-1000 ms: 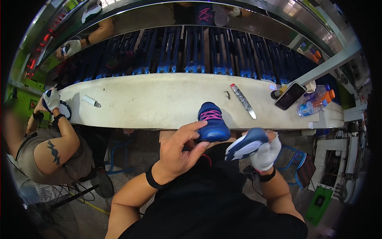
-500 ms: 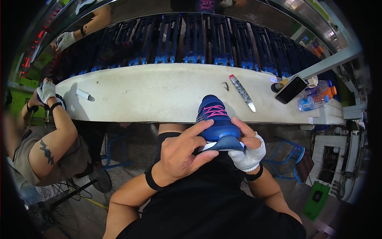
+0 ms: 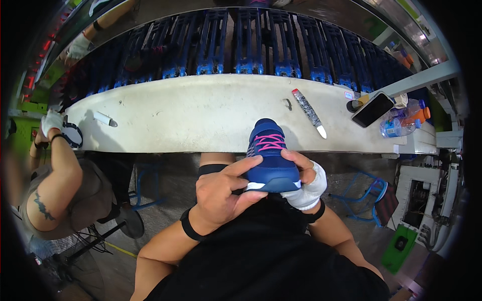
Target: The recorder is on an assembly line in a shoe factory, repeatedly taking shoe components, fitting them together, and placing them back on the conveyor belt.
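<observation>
A dark blue shoe [image 3: 272,159] with pink laces is held between my hands just past the bench's near edge, its toe pointing toward me. My left hand [image 3: 219,194], bare, closes on the toe's left side, thumb under the sole's edge and fingers on the upper. On the opposite side my right hand [image 3: 309,181], in a white glove with bare fingertips showing, grips the toe and sole. The sole's white and blue rim faces me and sits against the upper. Part of the right hand is hidden behind the shoe.
On the white bench [image 3: 191,115] lie a knife-like tool with a wrapped handle [image 3: 307,111], a small metal piece [image 3: 287,104] and a capped tube [image 3: 105,119]. A phone [image 3: 373,110] and plastic bottles [image 3: 399,127] stand right. Beyond runs a blue slatted conveyor [image 3: 248,45]. A co-worker [image 3: 60,185] sits left.
The shoe's toe has tipped down toward me, and the sole's front now lies against the upper where a gap showed before. At left, the co-worker's arm has shifted down and outward.
</observation>
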`<state>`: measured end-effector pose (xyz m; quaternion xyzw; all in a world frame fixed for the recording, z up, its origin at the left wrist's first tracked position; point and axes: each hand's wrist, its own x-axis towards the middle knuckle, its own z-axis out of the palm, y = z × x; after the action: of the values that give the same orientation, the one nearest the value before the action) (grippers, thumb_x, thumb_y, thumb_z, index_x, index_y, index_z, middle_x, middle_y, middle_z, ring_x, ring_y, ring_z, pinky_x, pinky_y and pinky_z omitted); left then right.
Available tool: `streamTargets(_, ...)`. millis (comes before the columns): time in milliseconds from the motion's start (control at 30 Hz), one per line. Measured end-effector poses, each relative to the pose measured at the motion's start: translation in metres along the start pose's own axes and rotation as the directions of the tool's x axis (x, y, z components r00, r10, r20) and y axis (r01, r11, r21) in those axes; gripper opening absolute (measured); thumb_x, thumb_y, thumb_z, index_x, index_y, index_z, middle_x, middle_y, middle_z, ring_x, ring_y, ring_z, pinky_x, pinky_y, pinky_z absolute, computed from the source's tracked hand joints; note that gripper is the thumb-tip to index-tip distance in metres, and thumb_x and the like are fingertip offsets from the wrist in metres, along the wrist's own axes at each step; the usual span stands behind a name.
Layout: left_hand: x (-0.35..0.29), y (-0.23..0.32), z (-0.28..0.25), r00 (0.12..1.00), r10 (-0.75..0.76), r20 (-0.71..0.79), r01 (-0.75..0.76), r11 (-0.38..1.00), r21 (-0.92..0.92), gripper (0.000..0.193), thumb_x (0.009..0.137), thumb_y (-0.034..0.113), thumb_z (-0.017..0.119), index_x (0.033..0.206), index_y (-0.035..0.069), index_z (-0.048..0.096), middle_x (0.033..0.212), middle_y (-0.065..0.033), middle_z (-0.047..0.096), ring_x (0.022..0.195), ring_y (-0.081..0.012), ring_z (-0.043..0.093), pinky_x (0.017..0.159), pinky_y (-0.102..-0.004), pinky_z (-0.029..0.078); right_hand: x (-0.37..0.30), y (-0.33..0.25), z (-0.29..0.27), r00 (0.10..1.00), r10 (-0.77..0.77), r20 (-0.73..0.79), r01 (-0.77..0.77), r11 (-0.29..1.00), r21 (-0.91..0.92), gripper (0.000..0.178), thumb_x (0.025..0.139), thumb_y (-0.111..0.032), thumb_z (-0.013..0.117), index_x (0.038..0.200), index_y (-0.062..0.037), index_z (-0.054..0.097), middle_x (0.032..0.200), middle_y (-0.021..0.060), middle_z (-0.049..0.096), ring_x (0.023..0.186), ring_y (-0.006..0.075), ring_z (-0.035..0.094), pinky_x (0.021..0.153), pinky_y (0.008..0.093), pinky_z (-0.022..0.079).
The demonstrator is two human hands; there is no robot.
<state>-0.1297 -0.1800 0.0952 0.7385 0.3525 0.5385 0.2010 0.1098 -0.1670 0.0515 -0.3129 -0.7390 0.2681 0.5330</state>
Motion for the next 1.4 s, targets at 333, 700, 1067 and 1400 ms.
streamTargets(333, 0.076, 0.046, -0.067, 0.849, -0.270, 0.454, 0.060, 0.904, 0.424, 0.090, 0.076, 0.060, 0.097, 0.137, 0.000, 0.068, 0.110, -0.0130, 0.081, 0.101, -0.0321, 0.081, 0.084, -0.0413, 0.066, 0.033, -0.014, 0.030, 0.990, -0.138, 0.023, 0.139, 0.989, -0.057, 0.051, 0.079, -0.032, 0.101, 0.079, -0.0096, 0.055, 0.135, 0.0217, 0.078, 0.086, 0.0345, 0.082, 0.066, 0.0395, 0.065)
streamTargets(700, 0.052, 0.020, -0.082, 0.789, -0.437, 0.432, 0.237, 0.865, 0.443, 0.079, 0.075, 0.041, 0.101, 0.139, 0.003, 0.076, 0.133, -0.0231, 0.079, 0.114, -0.0376, 0.082, 0.097, -0.0419, 0.067, -0.008, 0.008, 0.009, 0.934, 0.311, 0.173, -0.242, 0.912, -0.331, 0.040, 0.075, -0.039, 0.101, 0.091, -0.0113, 0.079, 0.148, 0.0084, 0.072, 0.093, 0.0288, 0.079, 0.080, 0.0405, 0.061)
streamTargets(1067, 0.025, 0.019, -0.110, 0.591, -0.691, 0.416, 0.481, 0.716, 0.506, 0.095, 0.081, 0.042, 0.092, 0.157, -0.004, 0.059, 0.128, -0.0301, 0.079, 0.114, -0.0429, 0.081, 0.101, -0.0459, 0.064, 0.001, 0.011, 0.036, 0.916, 0.335, 0.219, -0.239, 0.896, -0.374, 0.045, 0.075, -0.043, 0.098, 0.087, -0.0086, 0.072, 0.133, 0.0109, 0.078, 0.090, 0.0281, 0.077, 0.080, 0.0432, 0.058)
streamTargets(1400, -0.003, -0.012, -0.075, 0.423, -0.869, 0.257, 0.448, 0.447, 0.775, 0.104, 0.089, 0.056, 0.085, 0.159, -0.010, 0.046, 0.101, -0.0331, 0.079, 0.094, -0.0495, 0.080, 0.086, -0.0536, 0.063, 0.006, 0.001, 0.062, 0.943, 0.088, 0.320, 0.124, 0.802, -0.585, 0.042, 0.082, -0.040, 0.092, 0.100, -0.0077, 0.073, 0.135, 0.0103, 0.075, 0.074, 0.0251, 0.067, 0.070, 0.0420, 0.054)
